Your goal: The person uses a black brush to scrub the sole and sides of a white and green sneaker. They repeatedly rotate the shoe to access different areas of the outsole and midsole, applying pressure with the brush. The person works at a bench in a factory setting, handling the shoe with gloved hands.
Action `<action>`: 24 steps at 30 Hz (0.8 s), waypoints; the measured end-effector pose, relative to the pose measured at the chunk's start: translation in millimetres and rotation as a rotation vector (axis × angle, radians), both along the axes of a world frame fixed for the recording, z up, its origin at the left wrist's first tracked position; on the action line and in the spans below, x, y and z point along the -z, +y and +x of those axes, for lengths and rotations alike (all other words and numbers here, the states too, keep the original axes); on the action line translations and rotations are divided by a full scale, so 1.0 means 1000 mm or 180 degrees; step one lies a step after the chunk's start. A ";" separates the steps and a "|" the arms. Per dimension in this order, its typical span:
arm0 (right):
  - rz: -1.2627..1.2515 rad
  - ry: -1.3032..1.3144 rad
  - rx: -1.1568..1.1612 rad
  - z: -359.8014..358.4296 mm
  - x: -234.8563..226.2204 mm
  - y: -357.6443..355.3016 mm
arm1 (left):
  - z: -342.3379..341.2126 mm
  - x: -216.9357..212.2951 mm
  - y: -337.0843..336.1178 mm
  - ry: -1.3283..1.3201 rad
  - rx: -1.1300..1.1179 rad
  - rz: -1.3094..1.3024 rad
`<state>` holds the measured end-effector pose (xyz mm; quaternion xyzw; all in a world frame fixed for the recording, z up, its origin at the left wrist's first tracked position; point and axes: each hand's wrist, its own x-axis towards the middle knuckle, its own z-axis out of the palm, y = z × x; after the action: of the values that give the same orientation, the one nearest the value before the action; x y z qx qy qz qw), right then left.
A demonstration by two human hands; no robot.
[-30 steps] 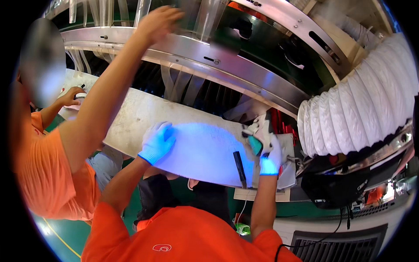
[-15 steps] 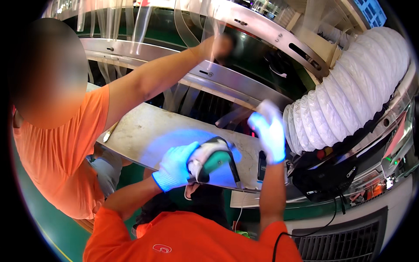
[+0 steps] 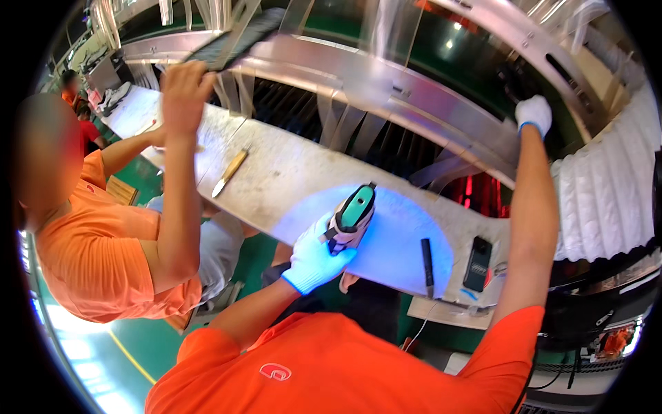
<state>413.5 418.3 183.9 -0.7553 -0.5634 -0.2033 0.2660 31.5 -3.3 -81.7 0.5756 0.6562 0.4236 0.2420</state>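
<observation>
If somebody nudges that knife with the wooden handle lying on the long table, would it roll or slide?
The knife lies flat on the table, so it would probably slide or pivot rather than roll. It looks stiff, and likely light.

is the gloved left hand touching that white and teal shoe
Touching. The head view shows the left hand with its gloved fingers wrapped round the heel end of the shoe, holding it over the blue-lit table.

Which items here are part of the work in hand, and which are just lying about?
In use:
left hand in a white glove
white shoe with teal inside
right hand, raised to the silver machine rail

Lying about:
wooden-handled knife
black pen-shaped tool
black phone-like device
</observation>
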 end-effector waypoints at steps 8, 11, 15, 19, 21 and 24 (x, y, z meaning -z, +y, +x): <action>0.1759 0.1590 -0.2364 -0.103 0.038 -0.170 | -0.007 0.017 -0.014 -0.0094 -0.0163 0.0550; 0.1635 0.1511 -0.2630 -0.112 0.099 -0.313 | 0.001 0.014 -0.008 -0.0144 -0.0087 0.0656; 0.0691 -0.0122 -0.3439 -0.098 0.194 -0.425 | 0.007 0.015 0.000 -0.0448 0.0065 0.0416; -0.0379 0.0287 -0.3461 -0.088 0.283 -0.482 | 0.008 0.007 0.005 -0.1412 0.0244 -0.0048; -0.0370 0.0568 -0.3236 -0.090 0.293 -0.495 | 0.003 -0.003 -0.020 -0.0608 0.0189 -0.0391; -0.0308 0.0845 -0.2813 -0.093 0.307 -0.494 | 0.005 -0.001 -0.054 -0.0361 0.0547 0.0010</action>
<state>320.3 -75.8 -123.5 -0.4738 -0.8012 0.0545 0.3614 37.0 -57.8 -81.2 0.6052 0.5891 0.4342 0.3133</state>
